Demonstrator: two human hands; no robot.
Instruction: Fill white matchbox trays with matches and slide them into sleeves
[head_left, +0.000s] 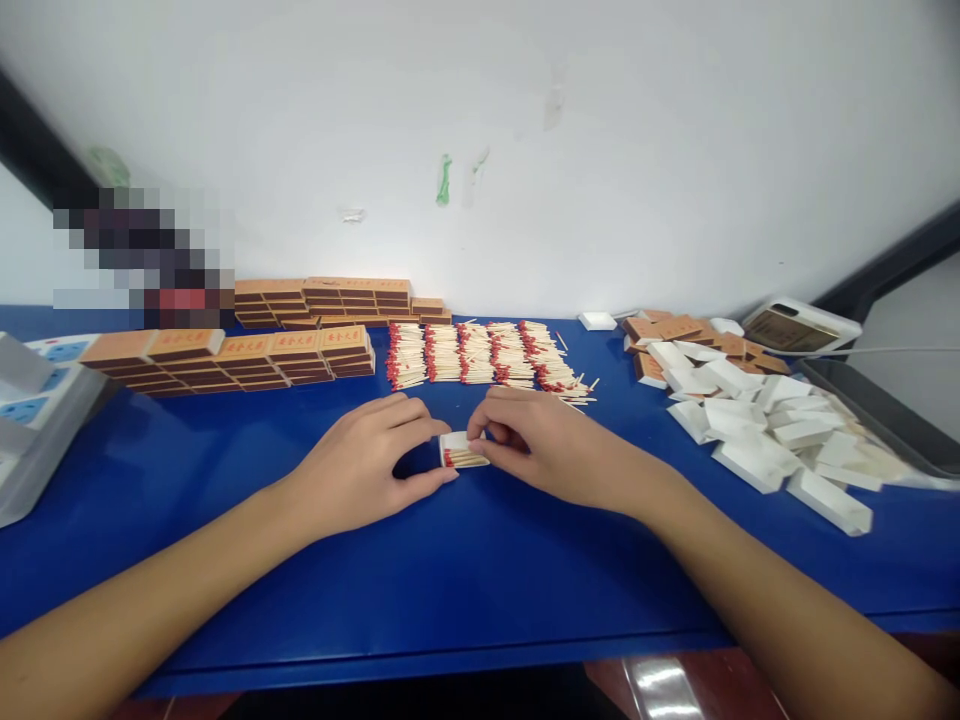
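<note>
A small white matchbox tray lies on the blue table in front of me, with red-tipped matches along its near side. My left hand grips the tray's left end between thumb and forefinger. The thumb and fingers of my right hand are closed together over the tray's right part; whether a match is pinched between them is hidden. Just beyond the hands, loose matches lie in several side-by-side piles, and a few have strayed to the right.
Orange matchboxes stand stacked at the left, with a second stack against the white wall. White trays are heaped at the right, with orange boxes behind. A phone and a dark bin are beyond. A plastic container is far left.
</note>
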